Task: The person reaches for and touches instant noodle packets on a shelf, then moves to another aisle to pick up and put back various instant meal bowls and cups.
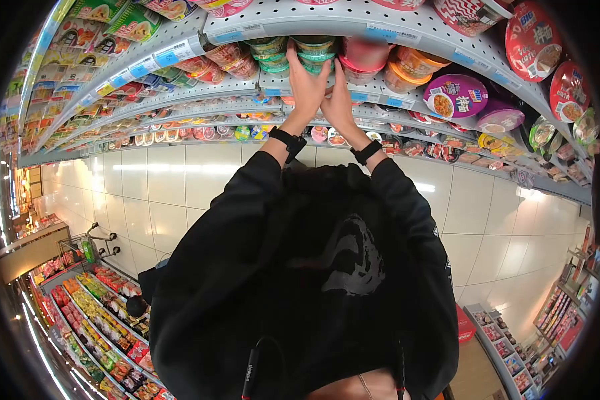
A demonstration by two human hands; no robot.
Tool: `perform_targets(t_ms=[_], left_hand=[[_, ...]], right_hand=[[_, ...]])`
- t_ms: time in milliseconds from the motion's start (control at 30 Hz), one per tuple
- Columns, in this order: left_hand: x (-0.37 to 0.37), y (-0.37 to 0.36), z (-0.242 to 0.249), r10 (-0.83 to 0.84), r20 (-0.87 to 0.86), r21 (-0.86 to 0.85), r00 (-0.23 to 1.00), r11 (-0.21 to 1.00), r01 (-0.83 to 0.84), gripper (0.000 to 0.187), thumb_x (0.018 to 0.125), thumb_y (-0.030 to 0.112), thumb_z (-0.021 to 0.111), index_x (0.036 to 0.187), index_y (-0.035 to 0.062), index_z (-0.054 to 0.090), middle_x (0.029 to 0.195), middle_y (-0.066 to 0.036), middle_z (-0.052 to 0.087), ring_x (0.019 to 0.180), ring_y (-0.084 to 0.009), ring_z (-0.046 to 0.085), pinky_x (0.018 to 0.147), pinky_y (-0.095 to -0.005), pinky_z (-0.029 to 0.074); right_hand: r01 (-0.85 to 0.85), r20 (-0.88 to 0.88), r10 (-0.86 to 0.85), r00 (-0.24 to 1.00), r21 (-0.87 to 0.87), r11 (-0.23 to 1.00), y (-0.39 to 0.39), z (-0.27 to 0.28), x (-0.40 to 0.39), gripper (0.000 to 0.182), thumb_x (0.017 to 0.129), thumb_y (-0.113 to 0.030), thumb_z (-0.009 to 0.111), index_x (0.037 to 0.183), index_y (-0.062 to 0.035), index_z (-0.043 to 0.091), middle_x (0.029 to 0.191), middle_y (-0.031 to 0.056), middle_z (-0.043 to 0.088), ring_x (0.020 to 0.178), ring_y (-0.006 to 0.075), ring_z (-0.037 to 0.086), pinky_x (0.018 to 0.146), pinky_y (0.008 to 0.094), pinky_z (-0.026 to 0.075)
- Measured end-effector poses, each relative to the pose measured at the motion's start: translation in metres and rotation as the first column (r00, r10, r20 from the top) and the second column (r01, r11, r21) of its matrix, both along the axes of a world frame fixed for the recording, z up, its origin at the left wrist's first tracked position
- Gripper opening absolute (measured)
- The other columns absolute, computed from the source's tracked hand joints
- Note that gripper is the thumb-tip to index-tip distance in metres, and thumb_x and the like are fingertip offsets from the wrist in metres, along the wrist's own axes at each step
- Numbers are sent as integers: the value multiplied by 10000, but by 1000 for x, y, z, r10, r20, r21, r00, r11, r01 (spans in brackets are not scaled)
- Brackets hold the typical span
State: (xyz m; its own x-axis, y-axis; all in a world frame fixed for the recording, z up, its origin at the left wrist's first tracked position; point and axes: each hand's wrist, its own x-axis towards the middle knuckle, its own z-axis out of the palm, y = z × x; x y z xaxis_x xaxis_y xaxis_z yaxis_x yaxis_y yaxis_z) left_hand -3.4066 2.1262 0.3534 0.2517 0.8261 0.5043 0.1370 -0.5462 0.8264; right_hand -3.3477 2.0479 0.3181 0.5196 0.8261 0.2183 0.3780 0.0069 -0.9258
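Both my hands reach up to a shelf of cup noodles, one on each side of a green cup [314, 55]. My left hand [305, 85] has its fingers along the cup's left side, and my right hand [340, 100] touches its lower right side. The wrists are close together below the cup. Another green cup [271, 57] stands just to the left, and a pink-red cup [363, 60] is to the right. Beyond that sits an orange cup [410, 69]. Black bands circle both wrists.
A perforated shelf edge [287, 27] with price labels runs above the cups. Purple bowls [455, 95] and red bowls [535, 40] lie at the right. Lower shelves hold more packages. Behind are a tiled floor [173, 190], a cart [90, 243] and a slanted display [100, 320].
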Motion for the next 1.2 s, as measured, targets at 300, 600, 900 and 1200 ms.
perform_targets(t_ms=[300,600,900,1200], left_hand=[[6,-1,-4,47,51,-28,998,999,-46,876,778,170,804,1440,-70,282,1432,-294,420,1305,-447,439,1086,-443,360],[17,-12,-3,181,56,-33,982,983,-179,875,736,148,828,1418,-56,319,1400,-259,437,1297,-426,438,1077,-453,362],[12,-9,2,154,23,-21,988,988,-154,932,735,166,843,1435,-70,275,1421,-289,423,1313,-408,438,1066,-435,379],[-24,-18,-11,-43,-4,14,999,999,43,762,868,106,697,1469,-53,258,1475,-280,365,1343,-392,429,1088,-436,387]], right_hand=[[-3,353,48,935,-126,992,-5,-4,7,853,797,-85,671,1497,36,198,1520,326,247,905,516,633,696,505,552],[-50,313,134,940,-263,964,-12,14,5,990,786,-153,707,1538,-2,80,1557,296,199,937,525,615,734,532,529],[-49,361,94,928,-131,990,-13,2,5,912,822,-108,672,1525,5,102,1530,329,211,846,482,654,667,519,538],[37,48,-34,998,-83,996,-11,-21,3,766,869,-117,623,1480,95,211,1393,325,448,745,307,691,696,400,542]])
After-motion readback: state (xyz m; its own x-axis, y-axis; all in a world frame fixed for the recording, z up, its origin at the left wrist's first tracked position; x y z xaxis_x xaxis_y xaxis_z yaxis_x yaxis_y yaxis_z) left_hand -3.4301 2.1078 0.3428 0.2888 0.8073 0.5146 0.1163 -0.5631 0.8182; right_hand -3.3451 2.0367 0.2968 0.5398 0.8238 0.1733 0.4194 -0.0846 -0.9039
